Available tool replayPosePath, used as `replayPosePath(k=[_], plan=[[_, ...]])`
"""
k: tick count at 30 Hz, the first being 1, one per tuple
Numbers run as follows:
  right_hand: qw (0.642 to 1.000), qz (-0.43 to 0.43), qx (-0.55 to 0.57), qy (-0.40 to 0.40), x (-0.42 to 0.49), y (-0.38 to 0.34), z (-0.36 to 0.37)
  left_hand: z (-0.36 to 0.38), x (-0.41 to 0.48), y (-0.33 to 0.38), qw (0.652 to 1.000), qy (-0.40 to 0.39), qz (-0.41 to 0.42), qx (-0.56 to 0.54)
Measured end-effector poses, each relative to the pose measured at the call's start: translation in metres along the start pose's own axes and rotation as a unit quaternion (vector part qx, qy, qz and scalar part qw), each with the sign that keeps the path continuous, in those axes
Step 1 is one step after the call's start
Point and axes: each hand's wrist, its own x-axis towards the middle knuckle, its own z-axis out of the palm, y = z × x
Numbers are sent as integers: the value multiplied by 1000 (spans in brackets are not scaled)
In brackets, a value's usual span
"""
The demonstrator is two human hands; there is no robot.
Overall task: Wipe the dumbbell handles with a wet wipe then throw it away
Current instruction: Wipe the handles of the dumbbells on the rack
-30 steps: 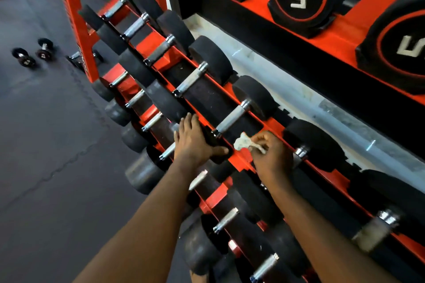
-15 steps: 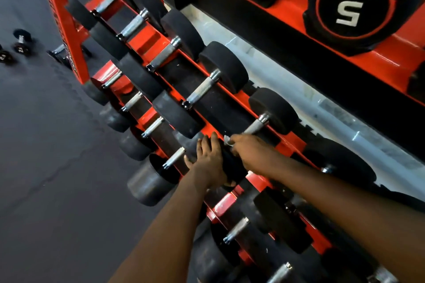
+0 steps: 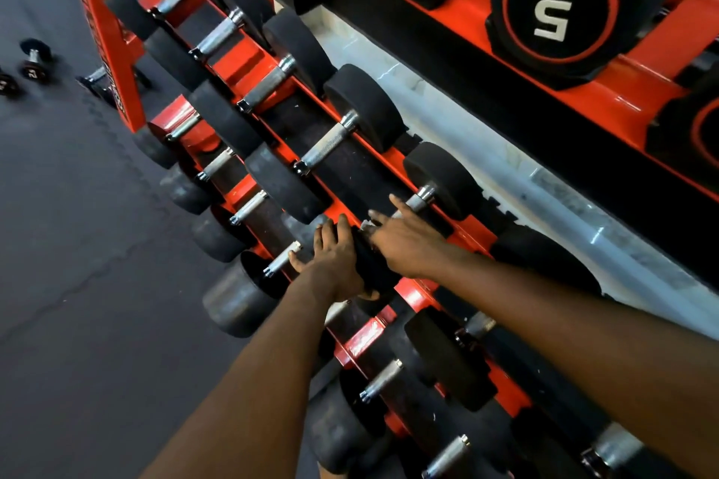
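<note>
A red rack (image 3: 241, 51) holds rows of black-headed dumbbells with chrome handles. My right hand (image 3: 404, 243) lies over the near part of one top-row dumbbell handle (image 3: 422, 199), fingers wrapped on the wet wipe (image 3: 365, 225). Only a small white scrap of the wipe shows at my fingertips. My index finger points up along the handle. My left hand (image 3: 334, 259) rests with straight fingers on that dumbbell's near black head (image 3: 373, 268), thumb toward me.
Neighbouring dumbbell handles (image 3: 325, 146) run up the rack to the left, and more lie on the lower tier (image 3: 379, 381). Black discs marked 5 (image 3: 560, 8) stand on a second red rack behind. Small dumbbells (image 3: 33, 62) lie on the dark rubber floor at left.
My right hand has moved left from the rack rail onto the dumbbell handle, and the wipe is now mostly hidden under it. My left hand has stayed on the dumbbell head.
</note>
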Motion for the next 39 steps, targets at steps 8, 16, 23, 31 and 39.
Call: replayPosePath(k=[8,16,23,31,39], plan=[[998,37,31,-41,23,-4,2,2,-5,4,1000,2,-7,17],[998,43,44,-15,19,1,-1,2,-9,6,1000,4,-6,12],[997,18,69,42,29,9,10,2,-6,1,1000,-4,-1,4],[956,42,48,288,-27,7,58,1,-9,0,1000,-8,-2,-12],[931,93,166,313,-20,-1,49,0,-9,2,1000,-14,1,-13]])
